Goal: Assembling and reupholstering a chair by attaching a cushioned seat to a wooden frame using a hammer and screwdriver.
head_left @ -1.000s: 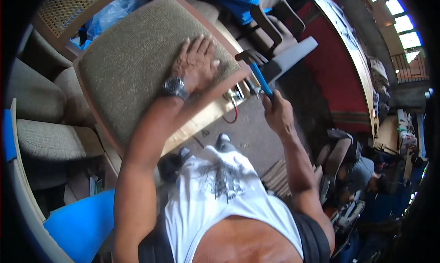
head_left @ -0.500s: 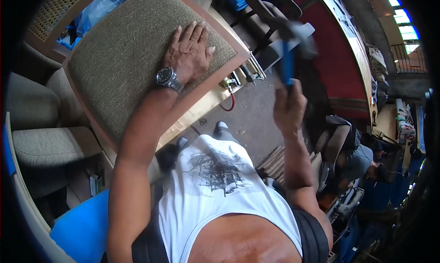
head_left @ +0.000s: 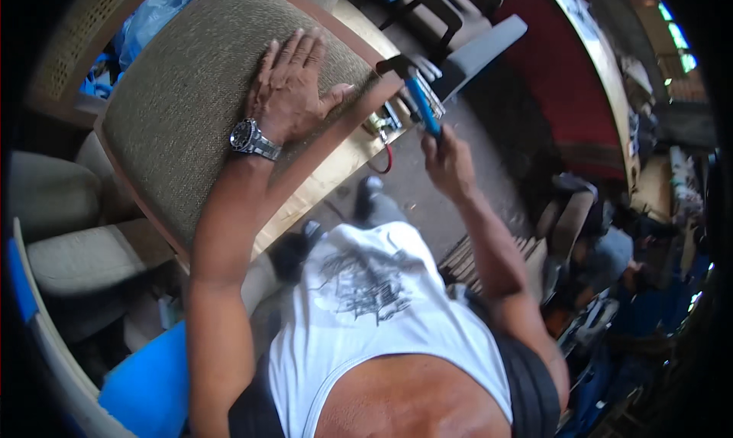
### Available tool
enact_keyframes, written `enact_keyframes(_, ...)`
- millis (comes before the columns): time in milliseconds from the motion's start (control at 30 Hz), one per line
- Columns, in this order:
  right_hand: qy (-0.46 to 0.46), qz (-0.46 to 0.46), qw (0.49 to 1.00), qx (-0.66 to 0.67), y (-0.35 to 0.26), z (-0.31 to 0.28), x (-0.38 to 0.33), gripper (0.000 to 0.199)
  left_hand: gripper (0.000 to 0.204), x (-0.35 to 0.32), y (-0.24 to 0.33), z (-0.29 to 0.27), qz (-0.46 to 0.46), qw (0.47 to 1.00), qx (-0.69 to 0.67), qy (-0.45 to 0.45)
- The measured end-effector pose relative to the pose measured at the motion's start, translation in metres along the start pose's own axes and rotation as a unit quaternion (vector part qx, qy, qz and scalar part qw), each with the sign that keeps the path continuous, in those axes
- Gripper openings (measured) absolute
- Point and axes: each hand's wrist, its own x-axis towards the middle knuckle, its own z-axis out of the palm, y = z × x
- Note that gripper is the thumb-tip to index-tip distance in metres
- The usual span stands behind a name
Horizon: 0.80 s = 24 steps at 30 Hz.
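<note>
A wood-framed panel (head_left: 175,94) padded with grey-brown woven fabric lies before me, its pinkish-brown wooden frame running round the cloth. My left hand (head_left: 289,94) rests flat on the fabric near the right-hand edge, fingers spread, a metal watch (head_left: 252,138) on its wrist. In my right hand (head_left: 449,161) is a hammer (head_left: 422,102), gripped by its blue handle. The dark hammer head is at the right corner of the frame; blur hides whether it touches the wood.
Under the panel is a pale wooden tabletop (head_left: 309,201), with metal fittings and a red hose (head_left: 388,159) at its edge. Grey upholstered cushions (head_left: 99,255) and a blue sheet (head_left: 149,381) lie to the left. Another person (head_left: 611,255) is at the far right, near stacked wood strips (head_left: 466,262).
The hammer has swung down and left, from raised in the air to the frame's corner. My left hand stays flat on the fabric; the whole view has shifted slightly.
</note>
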Motion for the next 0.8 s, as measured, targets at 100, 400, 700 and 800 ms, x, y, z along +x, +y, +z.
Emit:
enact_keyframes(100, -0.066, 0.074, 0.995, 0.02, 0.012, -0.014, 0.011, 0.019, 0.083, -0.017, 0.008, 0.013, 0.003, 0.999, -0.026, -0.035)
enact_keyframes(400, 0.017, 0.093, 0.926, 0.367, 0.157, 0.023, 0.169, 0.038, 0.086, 0.082, 0.103, 0.047, -0.031, 0.986, 0.044, -0.158)
enact_keyframes(700, -0.168, 0.03, 0.936, 0.307, 0.07, 0.058, 0.247, 0.047, 0.097, 0.108, 0.074, 0.049, -0.087, 0.983, -0.022, -0.162)
enact_keyframes(800, -0.19, 0.017, 0.932, 0.307, 0.045, 0.06, 0.248, 0.053, 0.087, 0.114, 0.032, 0.037, -0.159, 0.969, -0.165, -0.094)
